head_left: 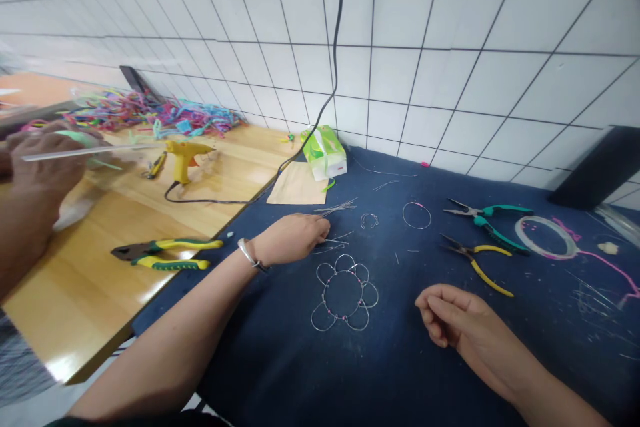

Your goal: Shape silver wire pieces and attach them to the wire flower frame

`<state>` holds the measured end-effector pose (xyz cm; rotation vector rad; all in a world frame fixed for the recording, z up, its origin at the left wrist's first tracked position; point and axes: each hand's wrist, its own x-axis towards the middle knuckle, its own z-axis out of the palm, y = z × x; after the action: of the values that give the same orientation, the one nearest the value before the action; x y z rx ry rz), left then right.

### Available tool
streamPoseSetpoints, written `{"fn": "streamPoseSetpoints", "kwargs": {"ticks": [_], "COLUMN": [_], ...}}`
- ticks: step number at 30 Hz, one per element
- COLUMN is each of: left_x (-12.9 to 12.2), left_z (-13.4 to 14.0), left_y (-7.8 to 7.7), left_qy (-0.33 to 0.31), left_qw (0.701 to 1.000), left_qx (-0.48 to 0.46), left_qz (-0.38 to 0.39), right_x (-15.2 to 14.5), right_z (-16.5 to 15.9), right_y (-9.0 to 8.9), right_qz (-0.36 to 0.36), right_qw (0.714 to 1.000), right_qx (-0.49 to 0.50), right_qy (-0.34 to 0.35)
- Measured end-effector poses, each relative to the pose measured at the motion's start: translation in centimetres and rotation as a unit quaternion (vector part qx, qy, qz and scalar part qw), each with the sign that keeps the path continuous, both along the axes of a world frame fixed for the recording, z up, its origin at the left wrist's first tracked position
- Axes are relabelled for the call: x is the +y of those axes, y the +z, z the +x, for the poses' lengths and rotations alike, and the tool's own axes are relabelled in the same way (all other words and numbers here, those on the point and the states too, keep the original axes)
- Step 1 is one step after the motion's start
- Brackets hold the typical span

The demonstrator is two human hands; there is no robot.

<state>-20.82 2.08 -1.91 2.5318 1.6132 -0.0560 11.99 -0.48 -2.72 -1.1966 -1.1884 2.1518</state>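
Observation:
My left hand, a silver bangle at its wrist, reaches down among thin straight wires on the dark blue mat. Its fingers are pressed together, and the fingertips hide what they may be pinching. Below that hand lies a flower-shaped wire frame, a ring with several looped petals and small pink beads. My right hand hovers at the right of the frame, fingers curled in, with nothing visible in them. Beyond it lie a plain wire ring and some small bent wire pieces.
Yellow-handled pliers and green-handled pliers lie at right, near a wire coil. A tissue pack stands by the wall. Leftward are large pliers, a glue gun and another person's hands.

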Motion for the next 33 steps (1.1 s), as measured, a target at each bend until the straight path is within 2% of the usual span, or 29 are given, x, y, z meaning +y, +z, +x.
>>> {"fn": "streamPoseSetpoints", "kwargs": {"ticks": [28, 31, 33], "left_x": [0.0, 0.4, 0.9], "left_z": [-0.4, -0.7, -1.0], "left_y": [0.6, 0.5, 0.2], "left_qy": [-0.001, 0.001, 0.032], "left_qw": [0.998, 0.997, 0.996], "left_qx": [-0.059, -0.072, -0.08], "left_qz": [-0.038, -0.026, 0.012], "right_x": [0.0, 0.0, 0.0], "right_z": [0.0, 0.1, 0.1], "right_y": [0.1, -0.1, -0.2], "right_qz": [-0.001, 0.001, 0.004], "right_qw": [1.0, 1.0, 1.0], "right_qx": [-0.004, -0.002, 0.0], "right_qy": [0.004, 0.004, 0.005]}}
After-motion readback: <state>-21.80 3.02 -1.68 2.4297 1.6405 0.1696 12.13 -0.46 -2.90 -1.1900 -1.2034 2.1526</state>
